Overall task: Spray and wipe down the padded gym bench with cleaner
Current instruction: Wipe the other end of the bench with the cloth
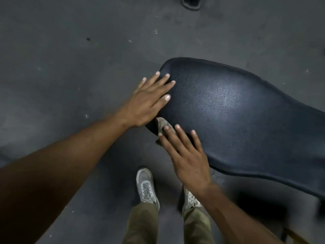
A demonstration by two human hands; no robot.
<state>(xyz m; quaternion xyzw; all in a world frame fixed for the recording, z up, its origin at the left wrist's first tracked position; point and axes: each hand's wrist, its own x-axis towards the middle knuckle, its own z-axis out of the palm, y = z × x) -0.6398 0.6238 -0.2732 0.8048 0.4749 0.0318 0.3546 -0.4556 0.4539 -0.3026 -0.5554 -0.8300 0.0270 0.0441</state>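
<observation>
A: What were the fingers point(177, 138) of the right hand point(189, 155) doing?

B: They lay stretched out and flat, pressing a small grey cloth point(162, 125) against the near edge of the padded bench point(237, 110). They weren't curled round it; the cloth sat under the fingertips, with a crumpled bit sticking out toward 11 o'clock of the hand.

A: And the left hand point(146, 103)?

B: Also spread open, holding nothing. Its fingers point(161, 81) rested flat on the rounded end of the pad, pointing toward 1 o'clock, thumb lying on the vinyl. The cloth peeked out just at 5 o'clock of that hand, between the two hands.

A: Where was the bench itself?

B: It filled the right side of the view, a dark blue-black padded surface, running from its rounded end near the centre out toward 4 o'clock. A sheen of light showed on the middle of the pad.

A: Anything around it?

B: A dark grey floor point(70, 59) with pale specks. At 6 o'clock stood the person's grey sneakers point(146, 187) and olive trousers point(142, 226). At 12 o'clock, at the top edge, a dark shoe-like shape point(191, 3) showed, too cut off to identify.
</observation>
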